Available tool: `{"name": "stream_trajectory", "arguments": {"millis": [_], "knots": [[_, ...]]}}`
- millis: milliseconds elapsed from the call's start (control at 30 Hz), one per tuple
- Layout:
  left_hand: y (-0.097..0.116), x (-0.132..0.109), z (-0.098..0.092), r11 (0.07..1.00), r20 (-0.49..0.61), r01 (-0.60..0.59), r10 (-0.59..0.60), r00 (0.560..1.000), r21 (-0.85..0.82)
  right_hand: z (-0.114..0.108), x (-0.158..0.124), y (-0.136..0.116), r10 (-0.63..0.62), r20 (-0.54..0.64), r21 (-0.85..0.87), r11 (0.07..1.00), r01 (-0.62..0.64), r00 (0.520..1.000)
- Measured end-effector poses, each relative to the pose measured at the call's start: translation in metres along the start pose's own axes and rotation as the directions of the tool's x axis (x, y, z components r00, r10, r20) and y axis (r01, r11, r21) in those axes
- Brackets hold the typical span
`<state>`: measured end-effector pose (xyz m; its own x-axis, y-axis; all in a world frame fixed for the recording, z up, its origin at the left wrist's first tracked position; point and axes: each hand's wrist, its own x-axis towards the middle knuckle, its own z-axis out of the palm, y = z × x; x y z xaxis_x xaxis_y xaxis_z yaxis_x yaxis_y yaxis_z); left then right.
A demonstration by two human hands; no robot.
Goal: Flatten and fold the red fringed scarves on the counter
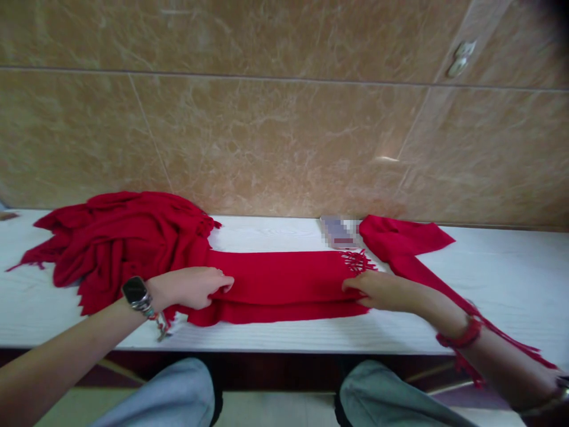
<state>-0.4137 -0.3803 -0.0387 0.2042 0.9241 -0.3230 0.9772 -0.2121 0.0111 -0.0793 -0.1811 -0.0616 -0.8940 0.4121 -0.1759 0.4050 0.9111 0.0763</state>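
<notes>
A red fringed scarf [280, 276] lies in a folded band across the white table, one layer partly over another. At the band's left part, my left hand [213, 286] is closed on the edge of the upper layer. My right hand [377, 289] pinches the same edge at the fringed right end. Tassels [358, 261] show just beyond its fingers. To the left, a loose red heap of cloth [133, 249] meets the band; whether it is all one piece I cannot tell.
Behind the band's right end lies a blurred flat object [338, 231]. More red fabric [402, 237] is bunched at the right, with a strip running under or beside my right forearm. A tiled wall [284, 142] rises behind the white table [502, 279].
</notes>
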Motion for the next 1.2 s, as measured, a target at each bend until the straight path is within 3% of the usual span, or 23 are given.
{"name": "stream_trajectory", "arguments": {"millis": [100, 333, 533, 600, 733, 833, 933, 1033, 1200], "knots": [[-0.002, 0.006, -0.005, 0.997, 0.081, 0.079, -0.077, 0.994, -0.017, -0.003, 0.002, 0.000, -0.066, 0.135, 0.141, 0.989, 0.047, 0.989], [-0.001, 0.008, -0.049, 0.981, 0.102, 0.105, -0.089, 0.991, -0.161, -0.047, 0.008, 0.007, -0.075, 0.195, 0.097, 0.994, 0.057, 0.978], [0.011, 0.013, -0.031, 0.934, 0.356, 0.281, -0.191, 0.915, -0.222, -0.051, -0.001, 0.008, -0.117, 0.320, 0.174, 0.983, 0.063, 0.940], [0.015, 0.015, -0.031, 0.926, 0.378, 0.277, -0.168, 0.911, -0.256, -0.051, -0.002, 0.008, -0.134, 0.336, 0.223, 0.973, 0.060, 0.932], [0.024, 0.029, -0.047, 0.925, 0.338, 0.186, -0.068, 0.939, -0.331, -0.051, 0.007, 0.003, -0.144, 0.217, 0.229, 0.969, 0.093, 0.966], [0.033, 0.053, -0.046, 0.946, 0.114, 0.019, 0.019, 0.993, -0.324, -0.041, 0.026, -0.004, -0.117, 0.035, 0.179, 0.978, 0.109, 0.992], [0.043, 0.080, -0.027, 0.972, -0.086, -0.022, 0.002, 0.996, -0.235, -0.020, 0.049, -0.009, -0.116, -0.164, 0.142, 0.980, 0.140, 0.980], [0.048, 0.097, -0.008, 0.974, -0.010, 0.107, -0.112, 0.994, -0.201, 0.003, 0.067, -0.009, -0.090, -0.293, 0.101, 0.987, 0.124, 0.952], [0.047, 0.102, 0.000, 0.978, 0.109, 0.135, -0.118, 0.987, -0.158, 0.019, 0.075, -0.008, -0.036, -0.160, 0.135, 0.989, 0.058, 0.986]]}}
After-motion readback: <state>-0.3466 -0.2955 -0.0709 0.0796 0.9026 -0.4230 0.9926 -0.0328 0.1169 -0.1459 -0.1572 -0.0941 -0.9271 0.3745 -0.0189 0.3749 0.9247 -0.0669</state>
